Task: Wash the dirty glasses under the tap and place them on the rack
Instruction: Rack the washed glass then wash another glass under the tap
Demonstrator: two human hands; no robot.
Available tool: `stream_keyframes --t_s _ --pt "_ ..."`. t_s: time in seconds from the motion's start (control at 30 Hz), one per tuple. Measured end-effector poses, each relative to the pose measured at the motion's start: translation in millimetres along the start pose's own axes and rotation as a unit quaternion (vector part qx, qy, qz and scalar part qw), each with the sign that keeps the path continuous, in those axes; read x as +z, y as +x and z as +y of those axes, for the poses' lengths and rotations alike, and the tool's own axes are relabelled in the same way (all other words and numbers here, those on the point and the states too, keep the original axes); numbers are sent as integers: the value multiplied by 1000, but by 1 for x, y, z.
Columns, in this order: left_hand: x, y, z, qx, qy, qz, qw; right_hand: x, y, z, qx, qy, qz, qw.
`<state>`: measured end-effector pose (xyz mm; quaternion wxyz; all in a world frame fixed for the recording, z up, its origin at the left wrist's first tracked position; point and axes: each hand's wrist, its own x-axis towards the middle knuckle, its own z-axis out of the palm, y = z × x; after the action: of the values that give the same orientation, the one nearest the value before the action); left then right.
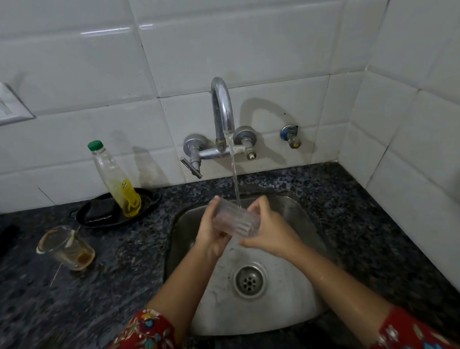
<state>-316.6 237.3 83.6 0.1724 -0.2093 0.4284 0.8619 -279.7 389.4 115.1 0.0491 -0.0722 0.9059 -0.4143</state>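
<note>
2 glasses: ribbed glass [235,220] gripped by L hand [212,233] & R hand [272,233] under tap [222,109]; dirty glass [66,248] 9 o'clock, tabletop [122,272].

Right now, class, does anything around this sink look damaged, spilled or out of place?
On the tap, the right valve ends in a bare stub, while the left valve has a lever; its handle seems missing. The dirty glass on the counter holds brown dregs.

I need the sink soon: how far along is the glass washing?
Done: nothing visible; no rack in view. In hand: left hand and right hand hold a ribbed glass under the running tap. Left: the stained glass on the counter, then racking both.
</note>
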Motion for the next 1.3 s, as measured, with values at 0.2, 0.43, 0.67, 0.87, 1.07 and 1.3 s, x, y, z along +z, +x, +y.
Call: stream_keyframes --t_s 0.2,0.43,0.67,0.87,1.07,1.3 --pt "30 -26 -11 149 302 1 942 34 -11 32 51 65 16 996" --pt "24 -20 30 234 307 86 918 39 24 5 103 305 1 947" --pt "32 -10 79 301 332 123 885 41 -1 23 93 246 -35 964" --pt "38 -9 72 322 336 135 875 35 9 11 117 305 -20 945" --pt "36 -14 65 352 463 105 806 38 2 32 169 323 -12 931" --pt "9 -40 71 343 527 60 775 40 2 26 152 340 -61 926"
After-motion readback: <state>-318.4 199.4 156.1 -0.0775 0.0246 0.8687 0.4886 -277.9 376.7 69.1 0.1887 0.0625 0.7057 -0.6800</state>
